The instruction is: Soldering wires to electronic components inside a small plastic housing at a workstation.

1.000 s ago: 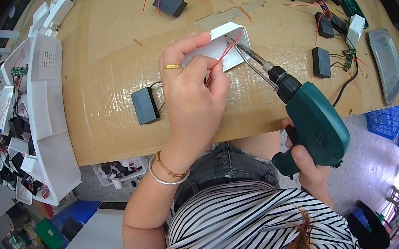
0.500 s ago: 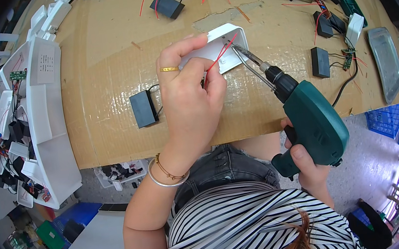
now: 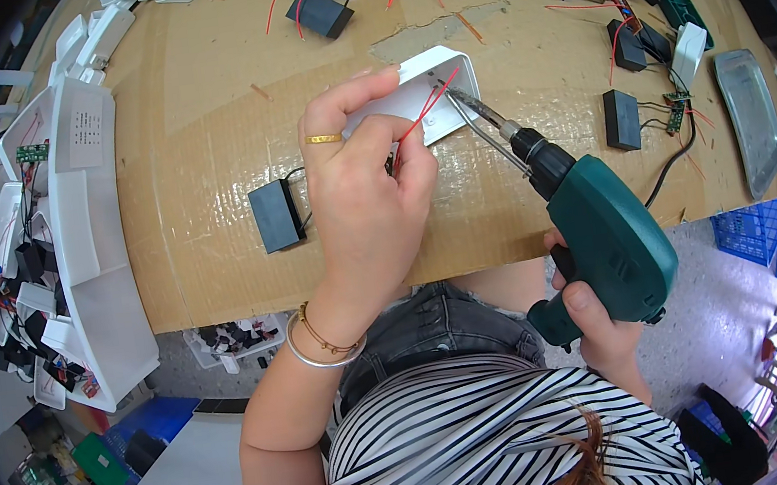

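On the cardboard-covered bench [image 3: 206,198], left hand [image 3: 366,186] fingers clamp the white housing [image 3: 423,96]; right hand [image 3: 601,327] grips the green driver [image 3: 603,234]. Screw-driving step; next needs steady downward pressure.

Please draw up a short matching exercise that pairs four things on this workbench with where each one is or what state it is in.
Things:
1. green power screwdriver
2. white plastic housing
3. black box
4. metal tray

Places or states:
A. lying alone left of the left hand
B. at the bench's far right edge
C. gripped by the right hand
D. held down under the left hand's fingers

Pairs: 1-C, 2-D, 3-A, 4-B
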`<action>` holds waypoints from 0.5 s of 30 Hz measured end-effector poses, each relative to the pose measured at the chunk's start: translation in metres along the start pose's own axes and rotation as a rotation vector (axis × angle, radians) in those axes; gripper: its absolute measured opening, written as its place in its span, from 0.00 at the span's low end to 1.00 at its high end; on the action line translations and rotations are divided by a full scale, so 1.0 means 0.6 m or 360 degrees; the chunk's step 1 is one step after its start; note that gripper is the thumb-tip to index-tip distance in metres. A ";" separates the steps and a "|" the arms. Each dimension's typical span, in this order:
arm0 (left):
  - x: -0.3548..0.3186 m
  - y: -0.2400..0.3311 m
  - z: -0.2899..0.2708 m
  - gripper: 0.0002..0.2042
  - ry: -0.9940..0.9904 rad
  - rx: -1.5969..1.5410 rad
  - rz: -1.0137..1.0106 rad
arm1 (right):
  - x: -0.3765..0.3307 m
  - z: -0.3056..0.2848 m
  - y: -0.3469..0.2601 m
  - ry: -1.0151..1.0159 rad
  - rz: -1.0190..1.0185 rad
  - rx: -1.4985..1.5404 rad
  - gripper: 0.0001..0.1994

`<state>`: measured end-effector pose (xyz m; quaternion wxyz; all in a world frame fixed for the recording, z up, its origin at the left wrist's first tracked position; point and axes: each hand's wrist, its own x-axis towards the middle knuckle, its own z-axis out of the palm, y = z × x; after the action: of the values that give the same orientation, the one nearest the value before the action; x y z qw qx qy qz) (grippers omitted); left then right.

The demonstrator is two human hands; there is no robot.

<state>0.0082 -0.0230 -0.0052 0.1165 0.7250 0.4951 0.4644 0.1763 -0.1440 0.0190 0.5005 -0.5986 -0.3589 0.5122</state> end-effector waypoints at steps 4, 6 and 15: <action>0.001 0.000 -0.002 0.02 0.0001 0.0025 0.0023 | -0.001 0.002 0.000 0.0011 -0.0009 0.0020 0.32; 0.001 0.000 -0.002 0.02 -0.0001 0.0025 0.0029 | 0.000 0.003 0.000 0.0017 0.0004 0.0046 0.32; 0.000 0.001 -0.002 0.02 -0.0013 0.0030 0.0005 | 0.000 0.003 -0.001 0.0019 0.0020 0.0029 0.33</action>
<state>0.0080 -0.0235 -0.0040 0.1109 0.7287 0.4980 0.4568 0.1748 -0.1436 0.0197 0.5046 -0.5994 -0.3475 0.5151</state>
